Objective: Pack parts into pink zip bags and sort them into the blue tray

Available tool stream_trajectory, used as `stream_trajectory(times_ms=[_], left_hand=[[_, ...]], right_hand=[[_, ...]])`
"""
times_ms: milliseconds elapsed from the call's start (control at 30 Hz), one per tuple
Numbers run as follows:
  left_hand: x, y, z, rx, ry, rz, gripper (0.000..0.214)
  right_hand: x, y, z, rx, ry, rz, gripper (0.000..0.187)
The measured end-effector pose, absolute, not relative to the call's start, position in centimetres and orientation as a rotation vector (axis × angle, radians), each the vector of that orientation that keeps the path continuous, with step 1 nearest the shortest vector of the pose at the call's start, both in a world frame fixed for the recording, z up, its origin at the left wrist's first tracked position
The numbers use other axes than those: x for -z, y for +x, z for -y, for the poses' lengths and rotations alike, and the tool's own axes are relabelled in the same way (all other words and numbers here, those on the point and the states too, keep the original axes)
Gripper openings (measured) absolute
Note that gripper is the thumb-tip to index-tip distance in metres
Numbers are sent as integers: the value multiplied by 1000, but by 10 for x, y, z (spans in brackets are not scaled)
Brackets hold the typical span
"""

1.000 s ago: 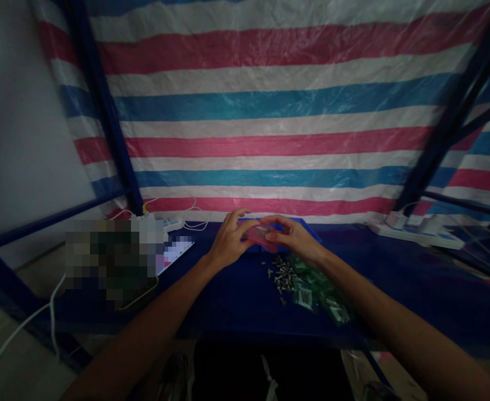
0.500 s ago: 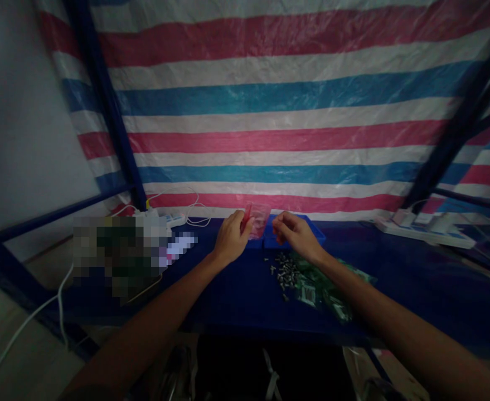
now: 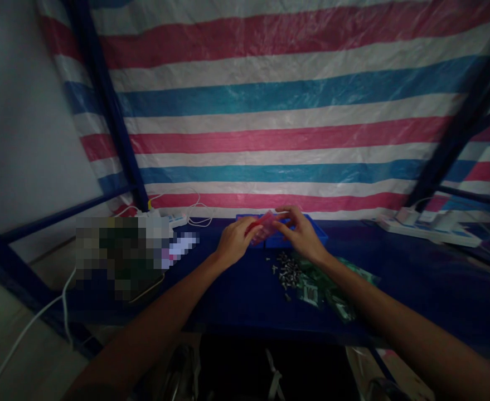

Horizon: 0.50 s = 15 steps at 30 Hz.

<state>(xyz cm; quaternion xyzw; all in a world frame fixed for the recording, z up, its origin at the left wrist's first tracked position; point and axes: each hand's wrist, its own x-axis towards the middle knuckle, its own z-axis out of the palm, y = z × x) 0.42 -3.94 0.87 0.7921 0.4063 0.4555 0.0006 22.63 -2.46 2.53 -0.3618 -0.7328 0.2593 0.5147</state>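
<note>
- Pinching a small pink plastic bag [image 3: 262,227] between both hands, above the far edge of the desk [image 3: 236,295] and just in front of the blue tray [image 3: 307,236].
- My left hand [image 3: 234,242] closes thumb and forefinger on the bag's left corner; my right hand [image 3: 301,234] closes its fingers [image 3: 284,214] on the upper right edge, so both grip the film and neither lies open.
- Handling, as I judge it: the bag is very light, thin and limp, with no stiffness of its own; the film looks glossy and likely slippery, so a hold at the edges or corners with the fingertips serves best, kept taut between the two hands.
- Whether the bag holds anything cannot be told in this dim light.
- At 5 o'clock from the bag, a loose scatter of small metal parts [image 3: 286,273] lies on the desk: short, grey, cylindrical, hard, apt to roll.
- Touching that scatter at its 4 o'clock, a heap of green packets [image 3: 324,289], crinkled and shiny.
- Behind, at 12 o'clock, hangs a striped tarpaulin [image 3: 270,111], woven plastic in red, white and blue; a white power strip [image 3: 428,231] lies at 3 o'clock.
</note>
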Motion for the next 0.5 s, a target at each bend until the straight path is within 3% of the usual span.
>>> stream_trajectory(times_ms=[100, 233, 400, 500], left_hand=[[-8, 5, 39, -1425, 2477, -1255, 20], [-7, 5, 40, -1364, 2437, -1286, 28], [-7, 4, 40, -1365, 2387, -1243, 35], [-6, 6, 37, -1543, 2215, -1222, 44]], right_hand=[[-31, 229, 27, -493, -841, 1933, 35], [-34, 230, 30, -345, -807, 2051, 44], [-32, 232, 26, -538, -777, 2093, 24], [-29, 230, 24, -659, -785, 2012, 23]])
